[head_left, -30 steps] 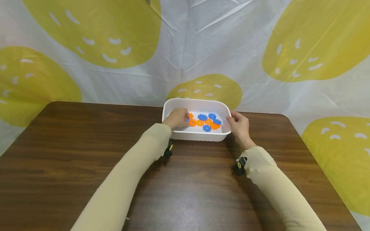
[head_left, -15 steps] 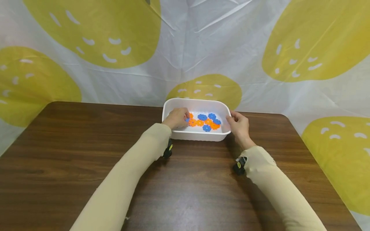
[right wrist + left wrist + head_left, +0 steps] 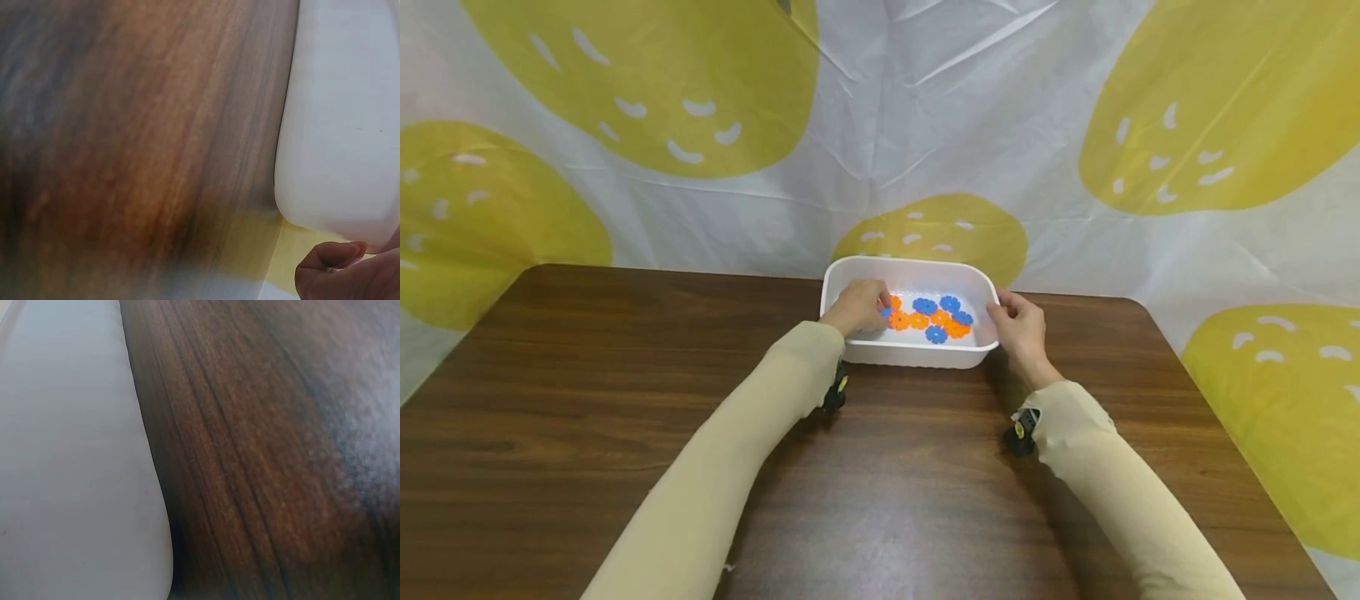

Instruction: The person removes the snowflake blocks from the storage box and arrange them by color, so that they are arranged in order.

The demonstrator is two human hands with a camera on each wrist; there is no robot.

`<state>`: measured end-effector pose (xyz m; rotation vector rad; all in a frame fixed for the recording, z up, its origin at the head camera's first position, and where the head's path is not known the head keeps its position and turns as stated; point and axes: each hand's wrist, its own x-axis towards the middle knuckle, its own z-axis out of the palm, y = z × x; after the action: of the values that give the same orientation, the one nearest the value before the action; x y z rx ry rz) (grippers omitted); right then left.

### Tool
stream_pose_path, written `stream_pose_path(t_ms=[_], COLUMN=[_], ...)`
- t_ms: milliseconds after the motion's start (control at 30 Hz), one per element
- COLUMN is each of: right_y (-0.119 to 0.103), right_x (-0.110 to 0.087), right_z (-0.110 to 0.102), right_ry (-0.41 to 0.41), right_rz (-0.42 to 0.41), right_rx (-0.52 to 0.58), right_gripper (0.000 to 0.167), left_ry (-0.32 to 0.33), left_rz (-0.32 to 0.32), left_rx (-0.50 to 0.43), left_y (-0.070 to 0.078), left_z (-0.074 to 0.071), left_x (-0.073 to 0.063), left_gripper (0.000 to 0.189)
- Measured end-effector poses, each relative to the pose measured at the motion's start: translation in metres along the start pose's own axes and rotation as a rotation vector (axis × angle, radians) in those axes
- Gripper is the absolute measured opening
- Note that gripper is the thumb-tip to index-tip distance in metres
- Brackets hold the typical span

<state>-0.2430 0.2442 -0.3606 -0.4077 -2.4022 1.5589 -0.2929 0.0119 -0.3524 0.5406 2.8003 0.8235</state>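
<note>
A white plastic bin point(image 3: 917, 357) stands on the table near its back edge. Inside lie several flat, notched flower-shaped discs, among them blue discs point(image 3: 936, 334) and orange discs point(image 3: 918, 321). My left hand point(image 3: 859, 307) reaches over the bin's near left rim, its fingertips pinching a blue disc point(image 3: 886, 312) that is mostly hidden by the fingers. With thumb at the rim and fingers outside, my right hand point(image 3: 1021, 327) grips the bin's right end. The right wrist view shows part of that hand point(image 3: 347, 273) beside the bin wall point(image 3: 340, 125). Only the bin wall point(image 3: 75, 450) and table appear in the left wrist view.
The brown wood-grain table point(image 3: 880, 492) extends toward me and to both sides of the bin. Right behind it hangs a white cloth point(image 3: 715, 221) with big yellow shapes. Both wrists carry small black cameras below beige sleeves.
</note>
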Motion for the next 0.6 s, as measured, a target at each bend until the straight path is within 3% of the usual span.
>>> stream_pose_path(t_ms=[600], right_y=[0.0026], right_x=[-0.0006], right_z=[-0.002], right_ry=[-0.003], right_rz=[-0.003], right_rx=[-0.002], right_gripper=[0.036], left_ry=[0.003], left_rz=[-0.066], left_rx=[-0.07], left_y=[-0.0012], left_z=[0.0037], left_x=[0.0037], left_gripper=[0.028])
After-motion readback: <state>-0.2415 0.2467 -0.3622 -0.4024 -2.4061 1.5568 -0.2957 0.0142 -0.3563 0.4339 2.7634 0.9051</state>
